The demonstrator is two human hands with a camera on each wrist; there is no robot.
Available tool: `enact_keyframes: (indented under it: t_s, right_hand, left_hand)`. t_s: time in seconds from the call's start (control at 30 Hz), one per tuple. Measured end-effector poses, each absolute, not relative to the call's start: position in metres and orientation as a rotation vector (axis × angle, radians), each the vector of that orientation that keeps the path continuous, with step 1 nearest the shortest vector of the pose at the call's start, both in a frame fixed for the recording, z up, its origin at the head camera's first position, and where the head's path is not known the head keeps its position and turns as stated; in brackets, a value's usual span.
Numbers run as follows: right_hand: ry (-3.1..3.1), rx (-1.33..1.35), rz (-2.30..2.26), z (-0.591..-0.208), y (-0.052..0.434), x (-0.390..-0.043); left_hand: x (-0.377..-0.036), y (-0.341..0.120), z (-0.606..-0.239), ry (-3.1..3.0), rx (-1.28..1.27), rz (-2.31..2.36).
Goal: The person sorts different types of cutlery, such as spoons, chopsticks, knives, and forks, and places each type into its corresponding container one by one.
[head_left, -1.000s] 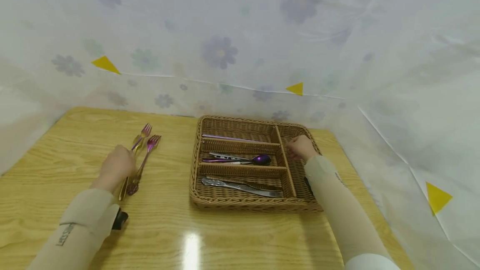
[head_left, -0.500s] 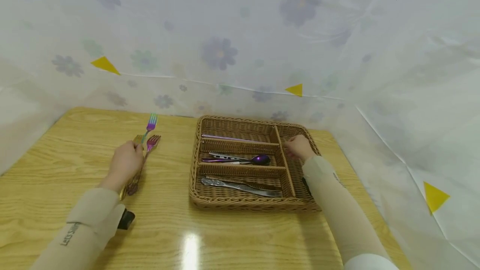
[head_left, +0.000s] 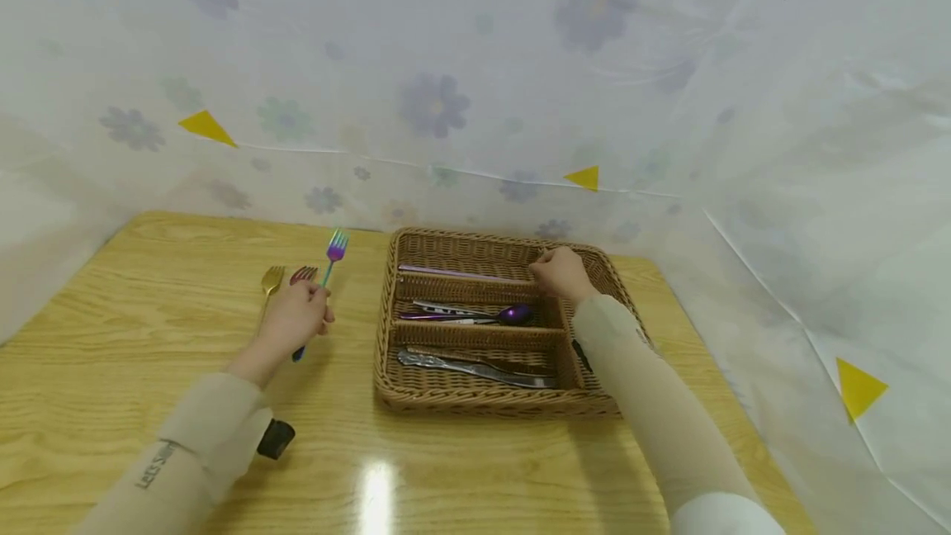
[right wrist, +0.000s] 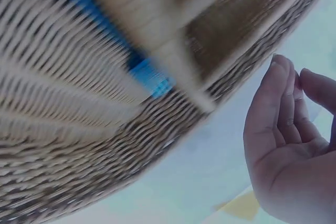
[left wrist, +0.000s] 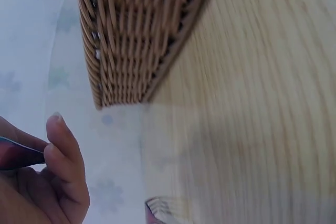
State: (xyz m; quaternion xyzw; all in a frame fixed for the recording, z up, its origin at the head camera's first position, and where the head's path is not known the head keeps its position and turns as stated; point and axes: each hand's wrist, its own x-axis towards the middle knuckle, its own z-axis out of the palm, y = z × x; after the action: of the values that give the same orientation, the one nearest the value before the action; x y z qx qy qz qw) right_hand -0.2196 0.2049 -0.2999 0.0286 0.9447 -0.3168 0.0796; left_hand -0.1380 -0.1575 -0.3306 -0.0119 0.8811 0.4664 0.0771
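- surface (head_left: 149,287): wood, with a wicker tray (head_left: 386,329) right of centre. The tray looks light, so a knock from either arm could slide it or tip the cutlery out of order.
- tray dividers: three long slots plus a side slot. Far slot holds a pinkish piece (head_left: 461,275), middle a purple spoon (head_left: 513,316), near a silver knife (head_left: 475,370). A fork dropped at an angle could bridge a divider or land in the wrong slot.
- right hand (head_left: 560,271): hovers over the far divider, fingers loosely curled, holding nothing in the wrist view (right wrist: 289,140). Could block the way in.
- left hand (head_left: 297,316): grip closed around the iridescent fork (head_left: 330,258), tines up, lifted off the surface left of the tray. Held low on the handle, so it could pivot or slip.
- gold fork (head_left: 271,279) and red fork (head_left: 303,273): lying just beside the left hand; a sleeve could sweep them.
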Motion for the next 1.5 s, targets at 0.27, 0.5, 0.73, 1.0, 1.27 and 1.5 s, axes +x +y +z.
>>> enact_keyframes:
  t_s: [0.27, 0.5, 0.73, 1.0, 1.27, 1.5]
  right_hand:
    - [2.71, 0.027, -1.043, -0.299, 0.158, -0.225]
    - [2.507, 0.01, -1.215, -0.302, 0.119, -0.226]
    - [2.295, 0.023, -1.379, -0.302, 0.093, -0.218]
    - [2.224, 0.094, -1.447, -0.3, 0.082, -0.211]
    - [1.997, 0.241, -1.687, -0.299, 0.079, -0.215]
    - [1.949, 0.32, -1.837, -0.292, 0.1, -0.226]
  left_hand:
    - [-0.14, -0.127, -0.323, 2.391, 0.021, 1.631]
    - [-0.146, -0.097, -0.32, 2.221, 0.086, 1.729]
    - [-0.144, -0.068, -0.317, 2.209, 0.117, 1.72]
    - [-0.141, -0.058, -0.317, 2.211, 0.141, 1.726]
    - [-0.141, -0.055, -0.318, 2.219, 0.151, 1.707]
    - [-0.135, -0.061, -0.32, 2.266, 0.223, 1.632]
